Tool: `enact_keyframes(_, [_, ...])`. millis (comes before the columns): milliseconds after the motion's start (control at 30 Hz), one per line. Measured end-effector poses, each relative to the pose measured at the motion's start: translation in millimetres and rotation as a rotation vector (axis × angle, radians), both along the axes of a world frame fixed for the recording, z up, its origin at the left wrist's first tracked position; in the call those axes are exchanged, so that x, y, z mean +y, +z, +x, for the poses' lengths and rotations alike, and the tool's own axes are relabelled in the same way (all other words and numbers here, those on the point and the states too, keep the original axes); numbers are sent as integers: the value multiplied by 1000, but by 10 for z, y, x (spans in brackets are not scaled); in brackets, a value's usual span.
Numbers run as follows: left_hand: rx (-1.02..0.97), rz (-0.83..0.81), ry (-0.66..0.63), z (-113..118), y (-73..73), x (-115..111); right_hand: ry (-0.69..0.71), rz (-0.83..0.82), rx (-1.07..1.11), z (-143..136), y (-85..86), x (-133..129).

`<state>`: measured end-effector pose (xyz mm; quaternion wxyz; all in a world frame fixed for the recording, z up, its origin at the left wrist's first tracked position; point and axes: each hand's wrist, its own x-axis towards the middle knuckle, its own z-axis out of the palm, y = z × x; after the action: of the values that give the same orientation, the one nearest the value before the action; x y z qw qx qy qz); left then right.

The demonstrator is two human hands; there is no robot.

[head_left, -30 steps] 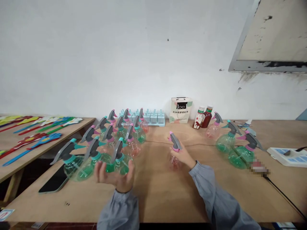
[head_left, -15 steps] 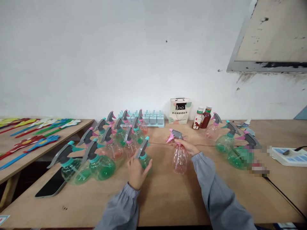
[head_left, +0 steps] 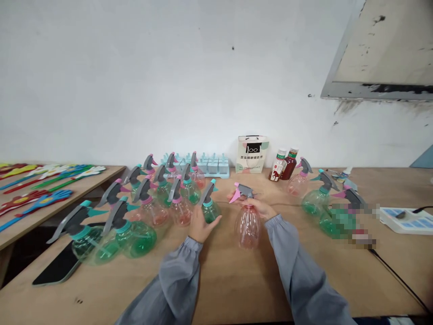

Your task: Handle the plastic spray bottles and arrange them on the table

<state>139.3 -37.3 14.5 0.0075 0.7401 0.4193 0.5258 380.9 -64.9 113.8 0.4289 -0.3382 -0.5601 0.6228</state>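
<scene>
My left hand point(head_left: 202, 227) cups the left side of a spray bottle with green liquid point(head_left: 210, 211), thumb sticking out to the right; the bottle's far side is hidden. My right hand point(head_left: 262, 208) is closed round the neck of a clear pink spray bottle point(head_left: 248, 228) with a grey and pink trigger head. That bottle is upright in front of me, its nozzle pointing left. Several other green and pink spray bottles point(head_left: 135, 237) stand grouped to the left of my left hand. Beyond my right hand are a pink bottle point(head_left: 297, 184) and two green ones point(head_left: 314, 201).
Behind the bottles, a pale blue ice-pop mould point(head_left: 213, 169), a paper bag point(head_left: 253, 155) and two sauce bottles point(head_left: 288, 164) stand by the wall. A phone point(head_left: 56, 268) lies at the left. A white power strip point(head_left: 406, 221) and a cable point(head_left: 399, 271) are at the right. Colourful hand-shaped clappers point(head_left: 50, 203) cover a side table.
My left hand and the green spray bottle have moved away from me and slightly right. My right hand keeps hold of the pink bottle. The view has shifted a little.
</scene>
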Motion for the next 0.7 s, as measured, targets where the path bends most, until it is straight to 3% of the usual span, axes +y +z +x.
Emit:
enact_keyframes(333, [8,9,-13,6,0,-6,-232,-81,96,-151,106,-58])
enact_keyframes(500, [23,3,-18,-7,2,-7,-145,-46,68,-182,162,-106])
enact_keyframes(700, [21,0,-23,-5,5,-11,-322,-86,51,-171,145,-87])
